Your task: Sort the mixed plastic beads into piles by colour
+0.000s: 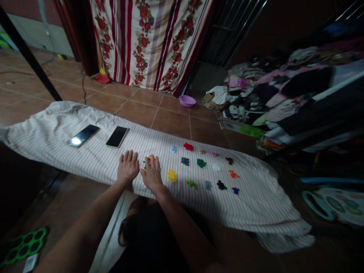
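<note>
My left hand lies flat on the striped cloth, fingers stretched out and nothing held. Beside it, my right hand rests with fingers extended over a few small mixed-colour pieces, partly hidden under the fingers. To the right are small piles sorted by colour, among them yellow pieces, dark grey pieces, light blue pieces, red pieces, green pieces and black pieces. The pieces are too small to name exactly.
Two phones, one with a bright reflection and one dark, lie left of my hands. Beyond the cloth are a purple basin, a flowered curtain and a red dustpan. Heaped clothes fill the right.
</note>
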{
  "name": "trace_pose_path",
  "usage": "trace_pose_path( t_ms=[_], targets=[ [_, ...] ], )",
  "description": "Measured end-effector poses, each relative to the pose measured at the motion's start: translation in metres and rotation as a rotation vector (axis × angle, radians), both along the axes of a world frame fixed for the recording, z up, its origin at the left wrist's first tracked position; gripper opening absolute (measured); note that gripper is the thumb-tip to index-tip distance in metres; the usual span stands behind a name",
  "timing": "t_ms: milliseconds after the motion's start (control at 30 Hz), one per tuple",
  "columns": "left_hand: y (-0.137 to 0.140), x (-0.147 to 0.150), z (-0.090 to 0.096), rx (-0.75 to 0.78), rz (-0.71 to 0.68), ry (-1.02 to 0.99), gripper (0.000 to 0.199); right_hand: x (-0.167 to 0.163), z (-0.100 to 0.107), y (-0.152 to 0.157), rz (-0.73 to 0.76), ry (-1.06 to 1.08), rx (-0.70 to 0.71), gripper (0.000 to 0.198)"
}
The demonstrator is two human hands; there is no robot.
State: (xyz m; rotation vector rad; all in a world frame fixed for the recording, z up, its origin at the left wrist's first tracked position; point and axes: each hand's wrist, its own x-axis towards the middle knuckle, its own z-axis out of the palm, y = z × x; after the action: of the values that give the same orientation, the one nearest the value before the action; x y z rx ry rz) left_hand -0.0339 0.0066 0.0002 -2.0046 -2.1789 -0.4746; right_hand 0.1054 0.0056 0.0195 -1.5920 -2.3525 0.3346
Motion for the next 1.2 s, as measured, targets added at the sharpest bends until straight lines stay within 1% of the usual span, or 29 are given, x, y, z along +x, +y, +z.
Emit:
trace_pose_path(
  t_ms=[100,267,400,633,800,900,1033,1133,1200],
  targets=[
    [0.0,0.0,0.001,0.005,-0.004,-0.003,0.05,-0.008,-0.002,0.006,-0.007,-0.049,-0.033,0.055],
    [0.001,0.001,0.001,0.011,0.004,-0.007,0.049,-0.01,-0.004,0.023,0.053,-0.079,0.006,0.05],
    [0.001,0.003,0.003,0.009,0.013,-0.001,0.049,-0.014,-0.008,0.039,0.025,-0.045,0.011,0.05],
    [0.0,0.004,0.004,0.016,0.01,-0.002,0.051,-0.018,-0.016,0.062,0.005,0.04,0.045,0.044],
    [-0.001,0.004,0.005,0.026,0.011,0.004,0.051,-0.019,-0.017,0.073,-0.013,0.054,0.069,0.042],
    [-0.001,0.005,0.007,0.022,0.006,0.006,0.051,-0.019,-0.016,0.08,-0.039,0.073,0.049,0.037],
    [-0.001,0.005,0.008,0.02,0.004,0.006,0.051,-0.017,-0.014,0.084,-0.08,0.136,0.022,0.033],
    [-0.001,0.005,0.007,0.024,0.007,0.011,0.051,-0.014,-0.013,0.078,-0.109,0.183,0.04,0.034],
    [-0.001,0.005,0.006,0.027,0.009,0.013,0.051,-0.012,-0.014,0.072,-0.102,0.194,0.058,0.034]
  ],
)
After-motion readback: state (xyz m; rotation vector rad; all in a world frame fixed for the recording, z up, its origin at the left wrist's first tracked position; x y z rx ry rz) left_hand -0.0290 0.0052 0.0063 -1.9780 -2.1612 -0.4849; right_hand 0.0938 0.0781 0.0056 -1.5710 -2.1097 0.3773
